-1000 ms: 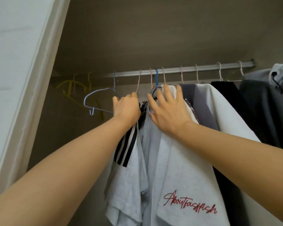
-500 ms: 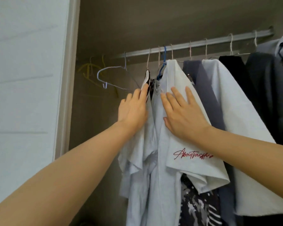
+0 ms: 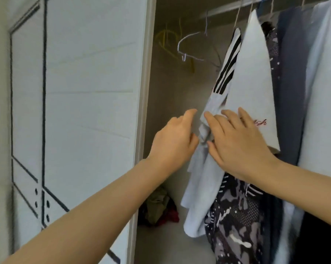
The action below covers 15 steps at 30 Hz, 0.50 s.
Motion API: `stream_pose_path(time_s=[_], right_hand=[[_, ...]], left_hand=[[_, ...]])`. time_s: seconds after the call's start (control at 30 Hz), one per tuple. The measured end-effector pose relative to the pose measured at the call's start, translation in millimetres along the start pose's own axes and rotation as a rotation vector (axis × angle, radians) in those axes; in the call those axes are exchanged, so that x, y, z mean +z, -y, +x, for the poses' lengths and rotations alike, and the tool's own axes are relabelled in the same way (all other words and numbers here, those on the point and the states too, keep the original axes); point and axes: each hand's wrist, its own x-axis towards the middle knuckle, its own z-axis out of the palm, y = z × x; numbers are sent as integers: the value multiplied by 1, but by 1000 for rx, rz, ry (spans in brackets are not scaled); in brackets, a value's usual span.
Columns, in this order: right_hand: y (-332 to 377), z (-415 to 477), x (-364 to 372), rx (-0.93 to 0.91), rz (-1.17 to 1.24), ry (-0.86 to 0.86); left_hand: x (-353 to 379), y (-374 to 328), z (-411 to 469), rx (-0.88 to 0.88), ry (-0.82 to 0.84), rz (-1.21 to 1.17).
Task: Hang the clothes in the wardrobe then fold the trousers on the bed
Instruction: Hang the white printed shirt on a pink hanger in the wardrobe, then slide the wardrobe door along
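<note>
Between the wardrobe door edge (image 3: 141,111) at nine o'clock and the hanging clothes at three is an open gap, with an empty wire hanger (image 3: 191,44) at twelve and a heap of clothes (image 3: 159,208) at six. The right hand (image 3: 237,145) lies flat, fingers straight and spread, on the striped grey shirt (image 3: 202,180) and the white T-shirt (image 3: 254,82). The left hand (image 3: 174,141), fingers loosely curled, is just beside the grey shirt's nine o'clock edge, contact unclear; both shirts hang from the rail (image 3: 223,9), long axis twelve to six.

The left hand (image 3: 173,142) and right hand (image 3: 239,147) have slid down the shirts (image 3: 253,73); now at sleeve level.
</note>
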Motion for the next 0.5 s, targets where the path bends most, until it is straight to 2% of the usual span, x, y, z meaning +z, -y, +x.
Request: stream_pose_path(time_s=[0.1, 0.27, 0.5], right_hand=[[34, -20, 1, -44, 111, 2], [106, -45, -3, -175, 323, 7], [239, -59, -8, -346, 646, 21]], left_hand=[[-20, 12, -53, -63, -26, 82], [-60, 33, -146, -140, 46, 265], [-120, 74, -284, -429, 150, 399]])
